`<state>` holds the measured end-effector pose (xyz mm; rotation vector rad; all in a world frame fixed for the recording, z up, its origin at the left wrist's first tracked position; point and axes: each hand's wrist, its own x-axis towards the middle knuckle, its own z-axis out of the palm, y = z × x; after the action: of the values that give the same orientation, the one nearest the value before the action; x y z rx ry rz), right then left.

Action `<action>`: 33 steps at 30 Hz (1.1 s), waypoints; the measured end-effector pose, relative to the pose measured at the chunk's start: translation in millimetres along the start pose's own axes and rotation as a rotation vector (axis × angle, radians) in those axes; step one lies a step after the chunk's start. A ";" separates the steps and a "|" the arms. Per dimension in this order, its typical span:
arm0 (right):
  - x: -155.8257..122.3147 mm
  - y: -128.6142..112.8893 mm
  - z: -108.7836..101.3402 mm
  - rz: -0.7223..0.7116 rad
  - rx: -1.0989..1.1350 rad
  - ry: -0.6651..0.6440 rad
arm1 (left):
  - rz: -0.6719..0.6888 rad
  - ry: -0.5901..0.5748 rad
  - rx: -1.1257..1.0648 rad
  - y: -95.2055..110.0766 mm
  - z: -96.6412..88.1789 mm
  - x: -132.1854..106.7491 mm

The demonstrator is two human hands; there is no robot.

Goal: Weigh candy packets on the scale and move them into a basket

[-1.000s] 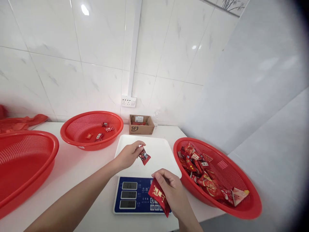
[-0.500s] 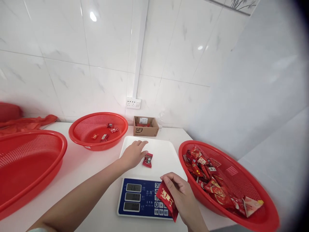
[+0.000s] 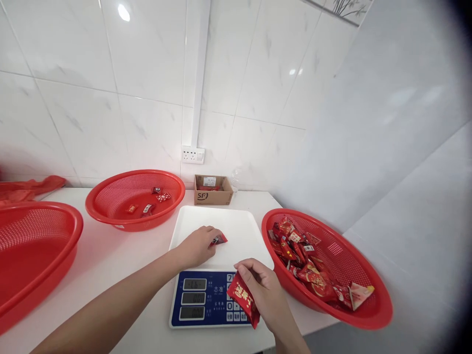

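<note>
Head camera view: fingers of my left hand point(image 3: 199, 247) curl loosely over a small wrapped packet point(image 3: 220, 239) on a white weighing pan point(image 3: 224, 221), thumb and forefinger on either side; how firmly they pinch it, I cannot say. Thumb and forefinger of my right hand point(image 3: 268, 296) are closed on the upper edge of a larger red packet point(image 3: 241, 297), held above the blue keypad panel point(image 3: 216, 305) with nothing between them but wrapper.

To handle the small one well, I judge, I should take it by its body, keep the fingertips light and avoid pressing on the pan; the larger one is best kept clear of the keys.

The small packet's visible end points to my right, its long axis seeming to run across the pan, though my fingers hide the rest. The larger packet's long axis slants from upper left to lower right, its lower end pointing toward me, gold lettering facing up.

Beyond, a red basket point(image 3: 359, 268) at right carries heaped red packets point(image 3: 304, 258). A far-left basket point(image 3: 114, 200) contains a few small ones, with another basket point(image 3: 33, 255) nearer me. A cardboard box point(image 3: 212, 198) stands behind the pan on the white table point(image 3: 129, 246).
</note>
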<state>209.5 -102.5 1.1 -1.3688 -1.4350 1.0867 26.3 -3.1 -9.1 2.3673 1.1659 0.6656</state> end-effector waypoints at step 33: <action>65.8 3.0 -0.5 -0.230 -0.258 0.161 | -0.408 0.296 -1.374 33.6 -30.1 -84.5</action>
<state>208.4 -36.6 -0.8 -1.3919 -1.6065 0.6463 -15.8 -86.1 14.0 0.8809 0.7833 1.1617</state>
